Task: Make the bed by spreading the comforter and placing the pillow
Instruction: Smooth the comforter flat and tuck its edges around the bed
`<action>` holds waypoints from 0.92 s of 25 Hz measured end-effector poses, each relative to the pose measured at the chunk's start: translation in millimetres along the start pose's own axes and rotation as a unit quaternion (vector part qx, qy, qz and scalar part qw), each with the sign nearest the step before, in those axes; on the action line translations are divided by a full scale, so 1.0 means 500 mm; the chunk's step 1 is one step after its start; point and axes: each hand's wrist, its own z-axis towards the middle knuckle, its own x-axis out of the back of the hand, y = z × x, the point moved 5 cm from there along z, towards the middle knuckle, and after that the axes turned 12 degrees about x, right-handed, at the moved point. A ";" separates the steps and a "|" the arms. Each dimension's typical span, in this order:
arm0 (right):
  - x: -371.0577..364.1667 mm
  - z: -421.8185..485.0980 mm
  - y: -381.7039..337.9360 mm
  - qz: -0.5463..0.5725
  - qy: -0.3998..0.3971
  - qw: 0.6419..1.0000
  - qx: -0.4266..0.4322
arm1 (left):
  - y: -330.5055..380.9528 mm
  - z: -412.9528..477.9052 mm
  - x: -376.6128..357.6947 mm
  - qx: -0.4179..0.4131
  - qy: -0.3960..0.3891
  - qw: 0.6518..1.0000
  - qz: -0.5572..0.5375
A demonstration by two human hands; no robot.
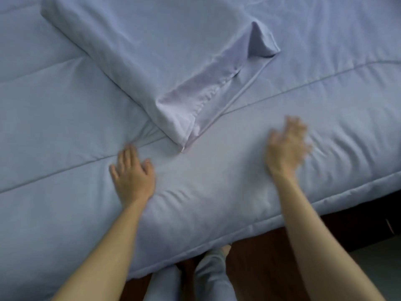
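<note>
Your left hand [132, 170] lies flat on the comforter [54, 127], palm down, fingers straight and close together, holding nothing. Its fingertips reach a stitched seam line that runs across the quilting. Your left forearm comes up from the lower left edge of the view.

Your right hand [286, 146] is over the comforter well to the right of the left one, near the bed's edge. It is blurred, so you can only say the fingers seem spread and loose, gripping nothing. Whether the palm touches the cloth cannot be told. Small wrinkles in the cover fan out just to its right.

The comforter is pale blue and spread across the bed, with its piped hem hanging over the near side. The pillow [134, 51] lies on top of it at a slant, in a matching case. The nearest corner of the pillow points between your hands, closer to the left one. The open end of the case shows a loose, paler flap [217, 90], with one corner standing up.

Below the hem you see dark wooden floor [260, 257] and your legs in pale trousers [214, 276].
</note>
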 end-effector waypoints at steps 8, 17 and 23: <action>-0.026 -0.012 0.056 -0.133 -0.120 0.965 0.193 | -0.168 -0.035 0.037 0.119 0.021 0.992 -0.023; 0.161 -0.029 0.355 -0.100 0.010 0.972 -0.215 | 0.253 -0.302 -0.029 -0.267 -0.066 0.961 -0.028; 0.000 0.152 0.033 -0.077 -0.216 0.939 0.257 | 0.403 -0.261 -0.069 -0.305 -0.051 0.950 0.029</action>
